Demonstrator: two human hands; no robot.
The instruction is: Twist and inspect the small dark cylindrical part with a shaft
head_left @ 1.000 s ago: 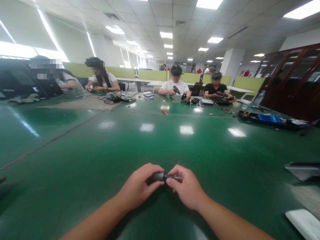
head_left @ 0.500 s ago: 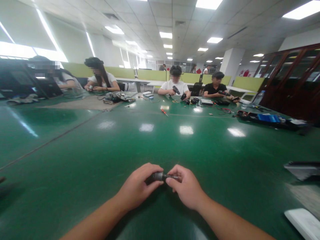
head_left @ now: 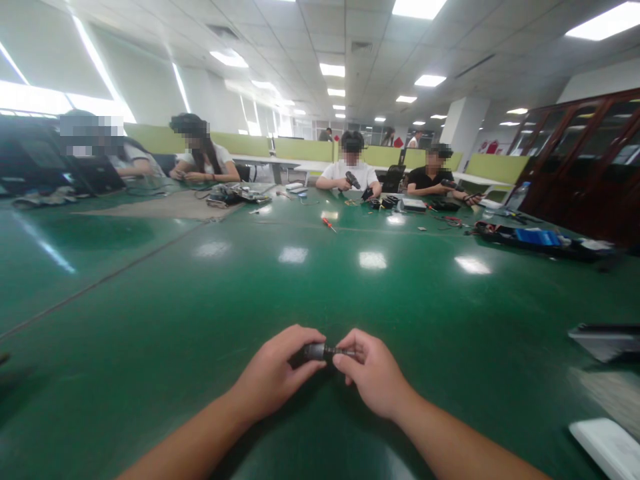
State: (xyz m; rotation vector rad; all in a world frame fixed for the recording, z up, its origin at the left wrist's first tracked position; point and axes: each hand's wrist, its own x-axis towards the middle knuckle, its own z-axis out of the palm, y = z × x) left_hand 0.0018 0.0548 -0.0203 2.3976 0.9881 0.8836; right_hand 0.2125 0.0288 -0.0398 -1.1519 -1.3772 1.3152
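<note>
My left hand (head_left: 277,367) is closed around a dark grey metal cylinder (head_left: 315,352), thumb below and fingers above. From the cylinder's right end sticks out a thinner ridged shaft (head_left: 331,351), pinched between the thumb and fingers of my right hand (head_left: 377,377). Both parts lie in one line, roughly level, low over the green tabletop (head_left: 320,293). My right fingers hide the far end of the shaft, and I cannot tell whether the two parts are joined or only touching.
Farther off lie a red screwdriver (head_left: 329,225), a heap of metal parts (head_left: 235,195) and a black tray with blue pieces (head_left: 543,238). A white device (head_left: 607,443) and a dark flat object (head_left: 607,341) are at my right. Several people sit across the table, one holding a power drill (head_left: 353,180).
My hands and the parts they hold stay nearly where they were. Across the table, the person at the right has shifted their head and hands slightly.
</note>
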